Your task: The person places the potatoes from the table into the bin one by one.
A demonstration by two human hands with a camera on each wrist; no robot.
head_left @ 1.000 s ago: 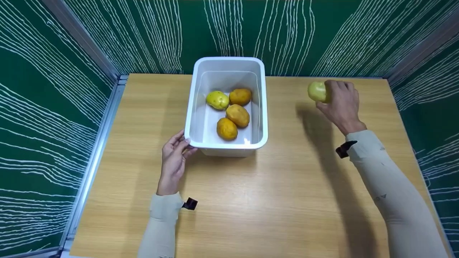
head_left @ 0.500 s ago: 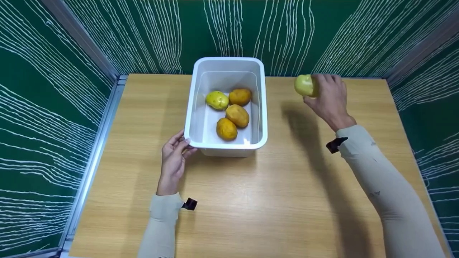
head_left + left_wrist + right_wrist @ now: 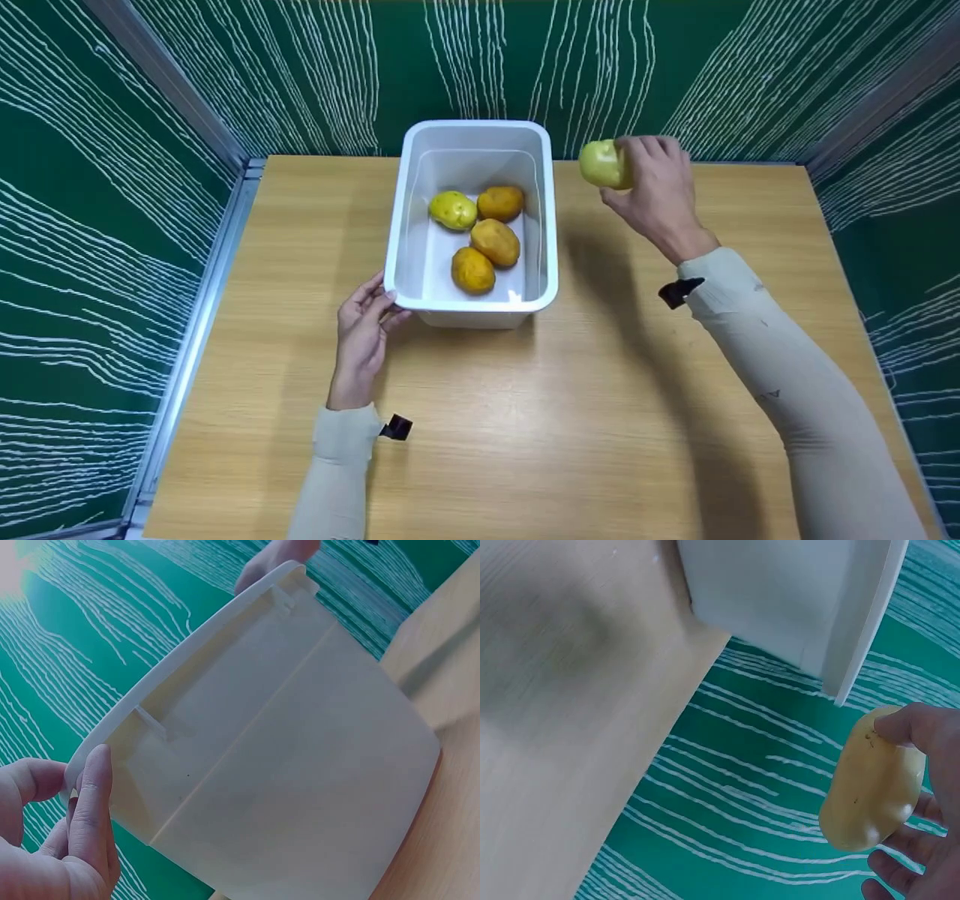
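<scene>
My right hand [image 3: 660, 191] grips a pale yellow potato [image 3: 604, 164] in the air, right of the white plastic bin [image 3: 549, 217]. In the right wrist view the potato [image 3: 874, 784] sits between thumb and fingers, its smooth skin marked by a small dark spot. My left hand [image 3: 362, 334] pinches the bin's near left rim corner; the left wrist view shows thumb and fingers on either side of that rim [image 3: 139, 690]. Inside the bin lie several potatoes: a greenish-yellow potato [image 3: 453, 210] at the left, and browner ones, including a potato [image 3: 473, 271] nearest me.
The bin stands on a wooden table [image 3: 480, 420] near its back edge. Green walls [image 3: 600, 67] with white wavy lines enclose the table at the back and both sides. Metal framing [image 3: 202, 292] runs along the left edge.
My right hand has carried the potato leftward and somewhat farther back, closer to the bin. The left hand, the bin and the potatoes inside have stayed in place.
</scene>
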